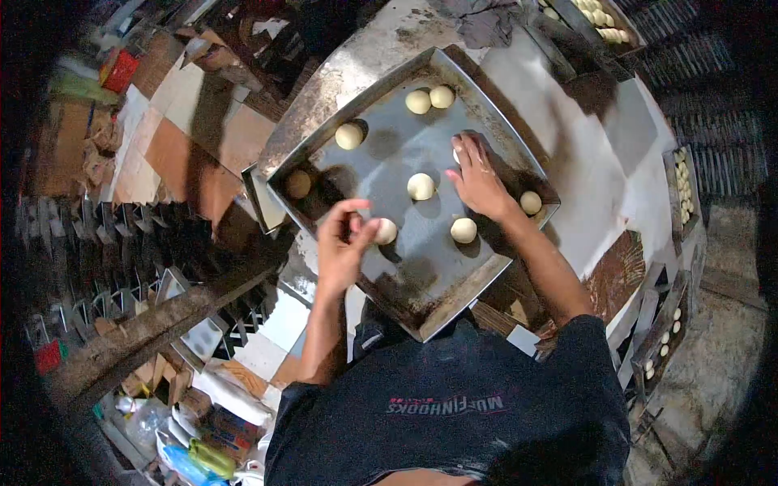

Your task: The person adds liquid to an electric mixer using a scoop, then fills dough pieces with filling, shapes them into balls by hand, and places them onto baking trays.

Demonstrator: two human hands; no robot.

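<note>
Several pale round dough balls sit spaced apart in a large worn metal tray (427, 322) in front of me. My right hand (478, 182) reaches over the tray's right half, its fingers and thumb around a dough ball (457, 156) that is mostly hidden beneath them. At the left side, my left hand (342, 247) has its fingers bent and apart, beside another dough ball (386, 232); whether the thumb touches it I cannot tell. Between the hands lies a dough ball (421, 187). Two balls touch near the far corner, one of them a paler dough ball (418, 102).
The tray rests on a pale, stained work surface (559, 154). More trays of dough balls stand at the right, among them a narrow tray (660, 336), and at the top right. Dark metal racks (113, 235) and plastic bags (182, 454) are at the left.
</note>
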